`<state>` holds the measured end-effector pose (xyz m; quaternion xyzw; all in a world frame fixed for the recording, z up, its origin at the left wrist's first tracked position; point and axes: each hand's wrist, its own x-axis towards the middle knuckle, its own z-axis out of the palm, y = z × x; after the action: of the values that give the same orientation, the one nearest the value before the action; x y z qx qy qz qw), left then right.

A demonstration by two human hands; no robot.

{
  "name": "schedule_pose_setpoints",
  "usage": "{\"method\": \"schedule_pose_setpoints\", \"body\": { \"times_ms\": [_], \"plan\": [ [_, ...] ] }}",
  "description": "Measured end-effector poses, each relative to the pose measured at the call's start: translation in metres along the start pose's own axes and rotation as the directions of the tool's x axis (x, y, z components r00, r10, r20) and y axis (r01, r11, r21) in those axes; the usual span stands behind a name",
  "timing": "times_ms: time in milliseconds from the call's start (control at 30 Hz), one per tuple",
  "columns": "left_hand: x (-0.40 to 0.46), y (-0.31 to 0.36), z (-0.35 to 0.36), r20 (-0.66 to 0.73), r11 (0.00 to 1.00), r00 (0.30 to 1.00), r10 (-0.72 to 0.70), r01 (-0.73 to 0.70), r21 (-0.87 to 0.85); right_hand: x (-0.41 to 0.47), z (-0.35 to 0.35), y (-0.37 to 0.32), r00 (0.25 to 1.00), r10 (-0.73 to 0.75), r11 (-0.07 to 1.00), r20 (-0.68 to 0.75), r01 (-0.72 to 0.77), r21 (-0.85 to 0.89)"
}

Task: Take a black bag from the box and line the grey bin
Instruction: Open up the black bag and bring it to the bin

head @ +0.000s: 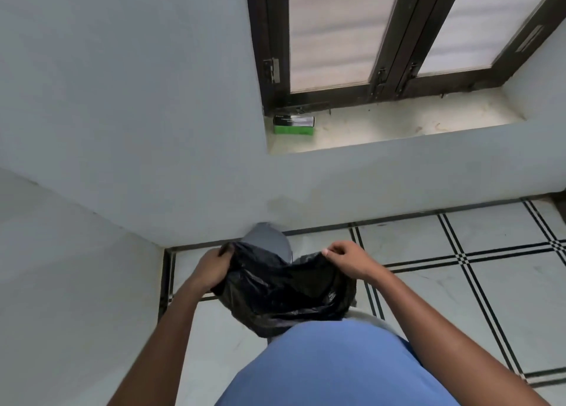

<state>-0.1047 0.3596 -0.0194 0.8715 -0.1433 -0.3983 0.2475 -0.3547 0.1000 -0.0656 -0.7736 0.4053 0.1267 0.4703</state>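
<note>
Left hand (211,269) and right hand (347,260) each pinch the rim of the crinkly black plastic bag (281,295) | pulling its mouth wide to fit | over the round grey bin (268,240) in the floor corner | green cardboard box (294,125) sits on the windowsill

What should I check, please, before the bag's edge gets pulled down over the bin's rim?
1. Left hand has a grip on the black bag: ok.
2. Right hand has a grip on the bag's edge: ok.
3. Bag mouth spread open: cannot tell.
4. Bag sits over the grey bin: ok.
5. Bag's edge folded over the rim all round: not ok, far side bare.
6. Box out of the way on the sill: ok.
</note>
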Motion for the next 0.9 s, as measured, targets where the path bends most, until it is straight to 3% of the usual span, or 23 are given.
{"method": "schedule_pose_setpoints", "body": {
  "times_ms": [167, 300, 467, 533, 733, 900],
  "plan": [
    [-0.015, 0.017, 0.006, -0.095, 0.989, 0.995, 0.009, -0.023, -0.146, -0.001, 0.003, 0.002, 0.985, 0.001, 0.983, -0.174, 0.030, 0.179],
    [-0.029, 0.014, 0.040, -0.036, 0.980, 0.999, -0.034, 0.026, -0.197, -0.012, 0.005, 0.010, 0.995, 0.049, 0.970, -0.091, -0.025, 0.241],
    [-0.058, 0.007, 0.124, 0.086, 0.971, 0.989, -0.118, 0.133, -0.199, -0.040, 0.009, 0.033, 0.983, 0.109, 0.993, 0.145, -0.114, 0.025],
    [-0.076, 0.011, 0.153, 0.163, 0.958, 0.974, -0.156, 0.189, -0.213, -0.049, 0.016, 0.049, 0.972, 0.124, 0.990, 0.197, -0.134, 0.034],
    [-0.100, 0.005, 0.219, 0.289, 0.955, 0.949, -0.123, 0.192, -0.224, -0.057, 0.039, 0.094, 0.987, 0.153, 0.955, 0.050, -0.160, 0.248],
    [-0.118, 0.032, 0.220, 0.369, 0.963, 0.929, -0.038, 0.133, -0.235, -0.051, 0.035, 0.106, 0.984, 0.171, 0.918, 0.052, -0.178, 0.355]
  ]
}}
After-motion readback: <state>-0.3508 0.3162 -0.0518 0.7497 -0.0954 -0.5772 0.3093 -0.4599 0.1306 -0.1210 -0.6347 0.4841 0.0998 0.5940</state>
